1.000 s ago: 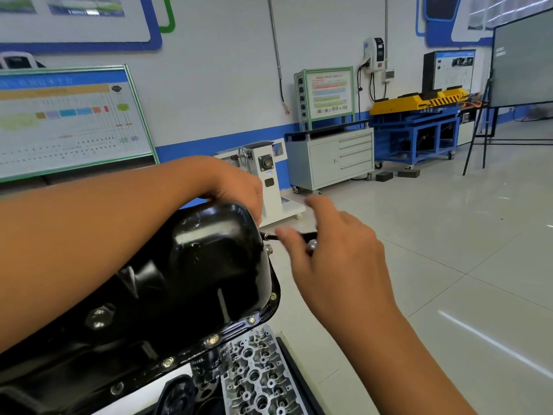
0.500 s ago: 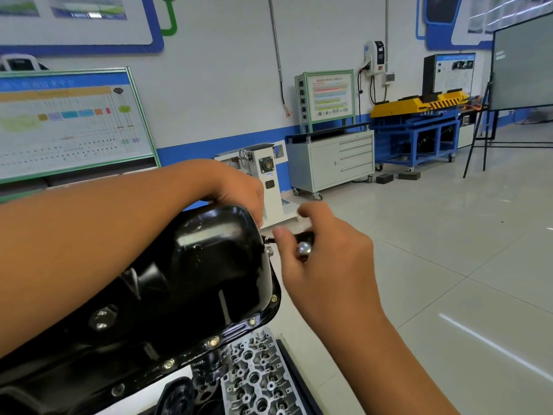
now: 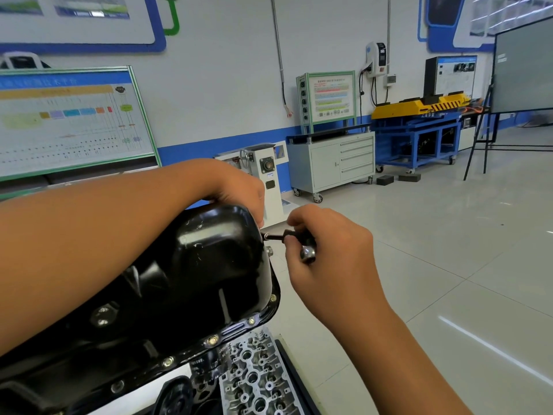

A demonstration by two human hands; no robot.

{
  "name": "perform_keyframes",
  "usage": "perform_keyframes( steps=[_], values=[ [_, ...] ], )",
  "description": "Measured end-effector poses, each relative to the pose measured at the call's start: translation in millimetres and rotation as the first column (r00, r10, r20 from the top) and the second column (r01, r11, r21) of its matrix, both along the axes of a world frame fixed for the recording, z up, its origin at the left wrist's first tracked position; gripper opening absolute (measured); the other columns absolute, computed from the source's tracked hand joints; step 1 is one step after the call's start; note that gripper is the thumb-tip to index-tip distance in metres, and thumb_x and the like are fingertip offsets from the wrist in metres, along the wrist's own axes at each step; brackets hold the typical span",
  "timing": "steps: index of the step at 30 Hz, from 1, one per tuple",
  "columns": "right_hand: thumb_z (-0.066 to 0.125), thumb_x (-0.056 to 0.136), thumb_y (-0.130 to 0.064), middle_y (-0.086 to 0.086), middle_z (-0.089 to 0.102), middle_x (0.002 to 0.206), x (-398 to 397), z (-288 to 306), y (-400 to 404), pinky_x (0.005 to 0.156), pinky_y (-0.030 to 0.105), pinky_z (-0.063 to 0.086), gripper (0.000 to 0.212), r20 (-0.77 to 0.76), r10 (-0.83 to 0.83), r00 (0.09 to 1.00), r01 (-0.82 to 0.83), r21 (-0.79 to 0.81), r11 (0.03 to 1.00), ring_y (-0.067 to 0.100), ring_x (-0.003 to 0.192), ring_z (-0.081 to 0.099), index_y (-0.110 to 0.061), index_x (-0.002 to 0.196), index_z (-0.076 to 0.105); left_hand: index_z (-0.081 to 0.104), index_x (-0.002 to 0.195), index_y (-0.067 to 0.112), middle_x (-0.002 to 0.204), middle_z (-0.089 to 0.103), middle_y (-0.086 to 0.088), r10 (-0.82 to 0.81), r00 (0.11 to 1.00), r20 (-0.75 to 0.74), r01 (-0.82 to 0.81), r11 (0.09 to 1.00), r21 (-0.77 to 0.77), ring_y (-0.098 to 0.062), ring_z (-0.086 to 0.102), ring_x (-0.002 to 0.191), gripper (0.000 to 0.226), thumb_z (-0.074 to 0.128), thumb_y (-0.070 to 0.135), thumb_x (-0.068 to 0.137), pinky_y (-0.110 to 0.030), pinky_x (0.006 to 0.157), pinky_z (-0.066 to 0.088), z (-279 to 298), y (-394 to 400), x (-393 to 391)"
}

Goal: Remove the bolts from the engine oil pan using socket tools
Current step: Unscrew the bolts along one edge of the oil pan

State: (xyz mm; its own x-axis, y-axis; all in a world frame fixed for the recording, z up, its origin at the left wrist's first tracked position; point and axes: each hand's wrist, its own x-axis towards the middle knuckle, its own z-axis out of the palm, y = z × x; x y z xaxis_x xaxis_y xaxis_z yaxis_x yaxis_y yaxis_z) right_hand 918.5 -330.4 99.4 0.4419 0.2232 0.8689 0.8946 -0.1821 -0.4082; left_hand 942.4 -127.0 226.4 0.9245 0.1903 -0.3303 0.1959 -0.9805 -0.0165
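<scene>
Since a second ago the right hand (image 3: 329, 250) has gone from spread fingers reaching in to a closed grip on the socket tool (image 3: 288, 236), and the tool's chrome end (image 3: 308, 253) now pokes out below the fingers.

Oil pan (image 3: 191, 265): black, glossy, sitting upside-down on the engine, filling the lower left of view. Tool runs roughly level from the hand into the pan's far end, tip touching or seated on something right at the pan's edge. I can't see the bolt head it's on; it's hidden by the pan's curve. Just below the tip, a small bright fitting (image 3: 269, 251) sticks out of the pan.

Flange bolts (image 3: 213, 339) along the near rim are all in place, so by my read the task is early.

Grips:
- right: fingers curled round the tool's dark handle, thumb on top.
- left hand (image 3: 239, 190): draped over the top far corner of the pan, fingers bent down over its edge, looks like steadying. Fingertips mostly hidden.

Step in hand, as I judge it: socket engaged on a far-end bolt, about to turn or turning.

Next move needs the socket square on the head, steady axial push, counter-clockwise turn, left hand bracing. Then work round the rim.

Below the pan: cylinder head (image 3: 254, 372) with valve gear exposed, lying just beside the engine. Behind: tiled floor (image 3: 449, 265), grey cabinet (image 3: 335, 163), blue stand (image 3: 419, 136).
</scene>
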Motion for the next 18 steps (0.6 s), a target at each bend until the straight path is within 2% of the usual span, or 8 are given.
perform_keyframes(
  steps=[2, 4, 7, 10, 12, 14, 16, 18],
  values=[
    [0.064, 0.096, -0.037, 0.003, 0.068, 0.076, -1.3, 3.9, 2.8, 0.064, 0.041, 0.055, 0.02, -0.127, -0.091, 0.988, 0.089, -0.027, 0.996, 0.026, 0.073, 0.064, -0.02, 0.106, 0.064, 0.08, 0.09, 0.007, 0.09, 0.075, -0.011, 0.004, 1.0, -0.004, -0.004, 1.0, -0.004, -0.033, 0.07, 0.097, 0.022, 0.072, 0.028, 0.09, -0.044, 0.094, 0.054, 0.7, -0.5, -0.4],
    [0.056, 0.099, -0.045, 0.006, 0.067, 0.076, 2.1, 7.3, 3.3, 0.064, 0.042, 0.056, 0.025, -0.192, -0.194, 0.962, 0.174, -0.113, 0.978, 0.029, 0.073, 0.064, -0.021, 0.104, 0.062, 0.08, 0.091, 0.005, 0.092, 0.075, -0.013, -0.003, 1.0, -0.005, 0.003, 1.0, -0.009, -0.034, 0.07, 0.101, 0.023, 0.07, 0.027, 0.091, -0.044, 0.096, 0.054, 0.4, -0.8, -0.5],
    [0.065, 0.096, -0.026, 0.002, 0.064, 0.079, 3.8, 11.8, 0.3, 0.065, 0.042, 0.054, 0.006, -0.108, -0.119, 0.987, 0.105, -0.134, 0.985, 0.025, 0.074, 0.062, -0.021, 0.093, 0.063, 0.079, 0.092, 0.003, 0.096, 0.075, -0.017, -0.003, 1.0, 0.0, 0.003, 1.0, -0.018, -0.035, 0.07, 0.1, 0.025, 0.07, 0.026, 0.091, -0.044, 0.097, 0.054, -0.5, -1.2, -0.9],
    [0.075, 0.081, -0.002, -0.002, 0.061, 0.08, 3.6, 15.6, -2.8, 0.063, 0.04, 0.049, 0.021, 0.036, 0.045, 0.998, -0.038, -0.161, 0.986, 0.02, 0.073, 0.057, -0.018, 0.088, 0.064, 0.079, 0.088, 0.004, 0.081, 0.071, -0.012, 0.005, 1.0, 0.009, -0.005, 1.0, -0.019, -0.024, 0.065, 0.081, 0.024, 0.072, 0.028, 0.089, -0.038, 0.085, 0.054, -0.7, -0.8, -0.4],
    [0.075, 0.078, 0.0, -0.002, 0.063, 0.079, 4.0, 15.8, -2.5, 0.064, 0.04, 0.048, 0.021, 0.095, 0.082, 0.992, -0.069, -0.127, 0.99, 0.02, 0.072, 0.056, -0.016, 0.089, 0.066, 0.078, 0.086, 0.006, 0.076, 0.068, -0.006, 0.006, 1.0, 0.009, -0.006, 1.0, -0.022, -0.019, 0.062, 0.077, 0.024, 0.072, 0.029, 0.089, -0.034, 0.079, 0.052, -0.8, -0.5, 0.2],
    [0.075, 0.087, -0.015, 0.0, 0.068, 0.079, 5.3, 13.4, 1.4, 0.066, 0.041, 0.053, 0.013, 0.024, 0.024, 0.999, -0.023, -0.044, 0.999, 0.022, 0.074, 0.062, -0.017, 0.098, 0.069, 0.077, 0.08, 0.01, 0.069, 0.066, 0.0, 0.0, 1.0, -0.001, 0.0, 1.0, -0.019, -0.018, 0.061, 0.075, 0.025, 0.071, 0.03, 0.092, -0.033, 0.077, 0.051, -0.5, -0.3, 1.0],
    [0.067, 0.096, -0.036, 0.001, 0.069, 0.074, 6.0, 13.1, 4.6, 0.065, 0.039, 0.055, 0.019, -0.109, -0.095, 0.989, 0.093, -0.022, 0.995, 0.025, 0.073, 0.066, -0.019, 0.106, 0.066, 0.076, 0.077, 0.012, 0.062, 0.064, 0.004, -0.007, 1.0, -0.01, 0.006, 1.0, -0.017, -0.016, 0.06, 0.073, 0.024, 0.07, 0.029, 0.093, -0.028, 0.072, 0.048, -0.1, -0.2, 1.7],
    [0.062, 0.099, -0.038, -0.001, 0.065, 0.069, 9.4, 12.3, 5.3, 0.061, 0.036, 0.054, 0.017, -0.158, -0.162, 0.974, 0.156, -0.053, 0.986, 0.023, 0.069, 0.065, -0.021, 0.1, 0.064, 0.077, 0.079, 0.013, 0.066, 0.068, 0.005, -0.01, 1.0, -0.01, 0.009, 0.999, -0.036, -0.016, 0.064, 0.078, 0.022, 0.07, 0.028, 0.093, -0.027, 0.075, 0.048, -0.3, 1.3, 2.4]
  ],
)
